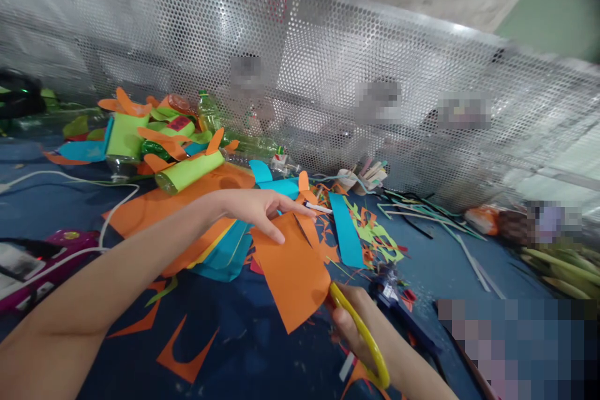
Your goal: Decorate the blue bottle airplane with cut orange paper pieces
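A sheet of orange paper (295,272) with one rounded corner is tilted in front of me. My left hand (257,207) reaches over its far edge. The thumb and fingers are apart, the thumb overlapping the paper's upper left corner and the fingertips close to a white marker (319,207). Yellow-handled scissors (365,334) are gripped in my right hand (354,319), which is at the paper's lower right edge. I cannot make out the blades clearly. A dark slit or line shows near the paper's top.
Orange offcuts (187,353) lie on the blue table (248,350). Blue paper strip (345,231) and green scraps are behind right. Paper-wrapped bottles (190,172) crowd the back left. A glue gun (405,312) lies right; perforated metal screen (323,75) stands behind.
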Demonstrator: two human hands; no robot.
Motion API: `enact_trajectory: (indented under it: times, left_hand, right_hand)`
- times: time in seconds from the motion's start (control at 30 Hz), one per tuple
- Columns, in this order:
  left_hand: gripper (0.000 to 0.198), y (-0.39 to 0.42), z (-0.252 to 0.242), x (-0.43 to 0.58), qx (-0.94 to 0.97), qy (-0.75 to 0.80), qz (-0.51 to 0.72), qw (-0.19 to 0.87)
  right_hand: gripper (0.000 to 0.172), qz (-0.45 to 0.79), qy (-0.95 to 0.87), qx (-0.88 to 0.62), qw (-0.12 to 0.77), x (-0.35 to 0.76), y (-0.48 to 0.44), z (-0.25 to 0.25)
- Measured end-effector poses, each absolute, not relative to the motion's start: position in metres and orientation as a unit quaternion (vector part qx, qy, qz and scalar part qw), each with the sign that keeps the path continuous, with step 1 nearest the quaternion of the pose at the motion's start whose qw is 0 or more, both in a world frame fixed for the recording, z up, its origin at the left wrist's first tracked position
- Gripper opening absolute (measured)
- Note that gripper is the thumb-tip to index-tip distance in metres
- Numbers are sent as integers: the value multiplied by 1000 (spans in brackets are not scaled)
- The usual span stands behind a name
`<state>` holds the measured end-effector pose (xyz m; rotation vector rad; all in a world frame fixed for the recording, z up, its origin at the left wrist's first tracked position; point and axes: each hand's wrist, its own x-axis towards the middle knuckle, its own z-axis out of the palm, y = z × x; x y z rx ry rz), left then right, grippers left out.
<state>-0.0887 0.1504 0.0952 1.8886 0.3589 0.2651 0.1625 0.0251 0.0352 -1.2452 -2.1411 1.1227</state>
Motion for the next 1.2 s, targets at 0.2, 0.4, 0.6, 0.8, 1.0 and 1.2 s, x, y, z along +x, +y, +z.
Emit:
enact_trajectory:
  times: [0.2, 0.4, 0.6, 0.8, 1.0, 1.2]
  left_hand:
    - [68, 150, 96, -89, 798, 153, 113, 572]
    - [69, 149, 99, -88, 794, 141, 104, 582]
    - [71, 151, 95, -88, 837, 162, 102, 512]
    - [71, 150, 93, -87, 819, 152, 94, 545]
    - [73, 149, 93, -86, 812, 158, 84, 556]
    - [71, 150, 91, -85, 824, 157, 99, 535]
  right_hand:
    - [65, 416, -744, -479, 209, 158, 22, 42]
    - [59, 409, -766, -447, 216, 157, 20, 49]
    - [58, 388, -797, -413, 209, 162, 23, 45]
    - [59, 377, -802, -414, 207, 163, 24, 43]
    - [57, 372, -806, -409, 212, 161, 24, 44]
    - [61, 389, -783, -432, 222, 159, 23, 44]
